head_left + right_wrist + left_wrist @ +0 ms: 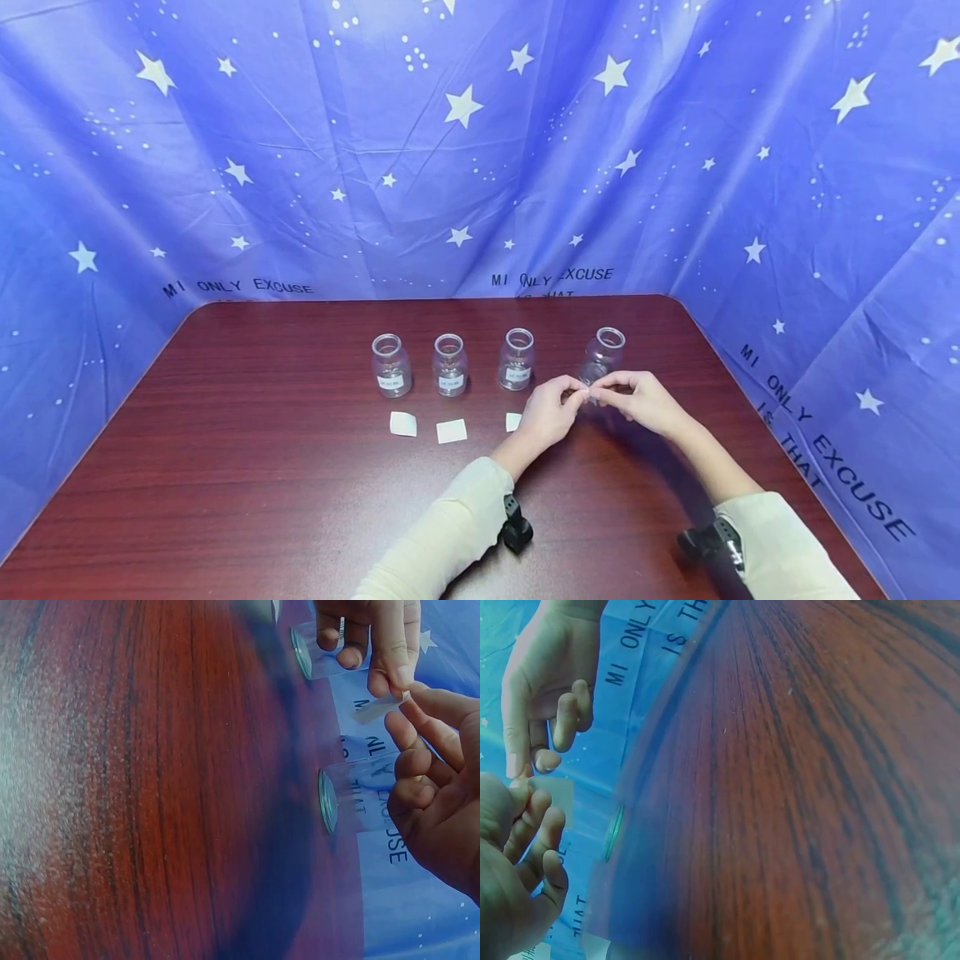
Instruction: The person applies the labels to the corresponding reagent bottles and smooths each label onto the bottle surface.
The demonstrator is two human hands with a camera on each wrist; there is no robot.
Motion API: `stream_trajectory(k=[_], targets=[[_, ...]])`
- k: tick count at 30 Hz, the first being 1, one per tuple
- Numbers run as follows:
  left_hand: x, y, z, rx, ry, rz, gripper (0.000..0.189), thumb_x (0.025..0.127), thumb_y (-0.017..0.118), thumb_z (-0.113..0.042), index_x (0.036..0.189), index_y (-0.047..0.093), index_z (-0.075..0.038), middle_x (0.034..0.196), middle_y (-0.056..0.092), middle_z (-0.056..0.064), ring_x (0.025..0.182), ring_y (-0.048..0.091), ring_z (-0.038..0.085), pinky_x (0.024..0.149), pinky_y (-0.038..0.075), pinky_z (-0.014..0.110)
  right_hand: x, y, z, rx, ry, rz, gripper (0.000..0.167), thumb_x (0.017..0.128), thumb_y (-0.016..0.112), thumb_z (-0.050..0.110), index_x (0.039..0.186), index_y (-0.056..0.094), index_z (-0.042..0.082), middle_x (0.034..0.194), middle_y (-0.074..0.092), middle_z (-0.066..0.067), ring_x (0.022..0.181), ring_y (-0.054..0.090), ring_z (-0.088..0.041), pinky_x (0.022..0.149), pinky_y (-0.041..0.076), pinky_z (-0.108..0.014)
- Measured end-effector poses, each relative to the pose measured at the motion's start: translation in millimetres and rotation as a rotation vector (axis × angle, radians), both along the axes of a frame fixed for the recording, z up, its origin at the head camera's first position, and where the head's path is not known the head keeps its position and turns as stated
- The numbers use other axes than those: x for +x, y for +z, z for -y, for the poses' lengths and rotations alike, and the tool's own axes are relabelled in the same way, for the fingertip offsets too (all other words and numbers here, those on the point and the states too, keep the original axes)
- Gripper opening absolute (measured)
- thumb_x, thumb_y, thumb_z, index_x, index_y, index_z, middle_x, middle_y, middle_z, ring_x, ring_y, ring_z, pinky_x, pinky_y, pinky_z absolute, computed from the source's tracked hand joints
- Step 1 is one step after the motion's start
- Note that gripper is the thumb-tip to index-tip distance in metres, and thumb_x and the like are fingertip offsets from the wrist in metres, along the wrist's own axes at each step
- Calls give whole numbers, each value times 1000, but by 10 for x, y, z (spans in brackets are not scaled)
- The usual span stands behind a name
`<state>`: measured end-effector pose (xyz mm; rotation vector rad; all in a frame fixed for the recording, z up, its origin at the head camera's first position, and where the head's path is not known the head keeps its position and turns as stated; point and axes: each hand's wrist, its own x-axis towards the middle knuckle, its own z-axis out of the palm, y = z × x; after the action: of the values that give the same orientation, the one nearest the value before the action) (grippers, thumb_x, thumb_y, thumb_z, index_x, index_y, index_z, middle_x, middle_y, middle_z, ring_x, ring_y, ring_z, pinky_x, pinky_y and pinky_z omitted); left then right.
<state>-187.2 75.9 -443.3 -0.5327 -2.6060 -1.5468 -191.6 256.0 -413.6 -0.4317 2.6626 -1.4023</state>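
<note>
My left hand [551, 410] and right hand [647, 404] meet fingertip to fingertip over the right part of the table. Between them they pinch a small pale label [373, 711], which hangs below the fingertips in the right wrist view. Just behind the hands stands an uncapped clear glass jar [611, 340]; its lower part is partly hidden by my fingers. To its left, another glass jar [518, 354] bears a white printed label on its front. A small white paper piece [513, 422] lies before that jar, partly covered by my left hand.
Two more labelled glass jars, one at the far left [390, 365] and one beside it [450, 365], stand in the same row. White paper pieces, one curled [403, 424] and one flat [452, 431], lie before them. A blue star-printed curtain [375, 167] surrounds the brown table [262, 467].
</note>
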Motion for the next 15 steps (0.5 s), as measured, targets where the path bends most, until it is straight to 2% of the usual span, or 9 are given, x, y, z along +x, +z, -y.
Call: stream_trajectory(k=[6, 12, 15], targets=[[-14, -4, -8, 29, -1, 29, 16, 91, 60, -28, 94, 67, -15, 81, 68, -4, 69, 55, -2, 62, 42, 14, 1, 13, 30, 4, -40, -31, 21, 88, 64, 19, 93, 67, -1, 74, 65, -11, 45, 39, -3, 41, 35, -23], [-12, 1, -8, 72, 21, 50, 15, 89, 62, -27, 94, 68, -14, 80, 66, -4, 68, 52, -2, 63, 42, 13, 7, 37, 47, -1, -106, -43, 19, 89, 61, 16, 93, 65, -2, 71, 64, -5, 47, 43, -4, 43, 39, -24], [-4, 2, -6, 63, 37, 61, 14, 88, 61, -28, 92, 68, -16, 77, 65, -7, 67, 51, -2, 63, 41, 13, 23, 41, 42, 0, -128, -56, 17, 89, 61, 15, 93, 64, -2, 71, 64, -8, 46, 43, -5, 43, 39, -24]])
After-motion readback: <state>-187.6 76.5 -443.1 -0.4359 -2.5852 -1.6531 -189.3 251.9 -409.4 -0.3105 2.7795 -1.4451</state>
